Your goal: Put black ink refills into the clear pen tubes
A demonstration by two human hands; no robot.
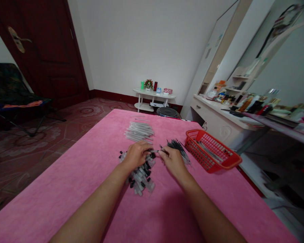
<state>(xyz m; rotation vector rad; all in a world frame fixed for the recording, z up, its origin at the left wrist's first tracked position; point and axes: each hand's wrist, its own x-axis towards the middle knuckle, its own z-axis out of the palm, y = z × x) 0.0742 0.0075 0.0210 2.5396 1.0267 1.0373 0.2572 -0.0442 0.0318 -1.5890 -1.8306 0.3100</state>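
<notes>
A slim, grey, pen-like piece [155, 151] is held crosswise between two hands above a pink cloth-covered tabletop [86, 168].
Its long axis is stretched sideways from the left hand [138, 154] to the right hand [171, 158], both nearly closed, fingertips pinched on it; neither is clearly nearer. One red plastic lattice basket [199, 155] and three piles are seen: translucent whitish tubes [140, 131] beyond, short clear-and-black plastic pieces [142, 179] beneath the left, thin dark-tipped rods [177, 147] beside the right; overlapped pieces cannot be counted.

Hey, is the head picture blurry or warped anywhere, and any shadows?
Head view: the small caps look soft; the door leans left, likely lens distortion; a broad shadow darkens the pink cloth low in the frame.
</notes>
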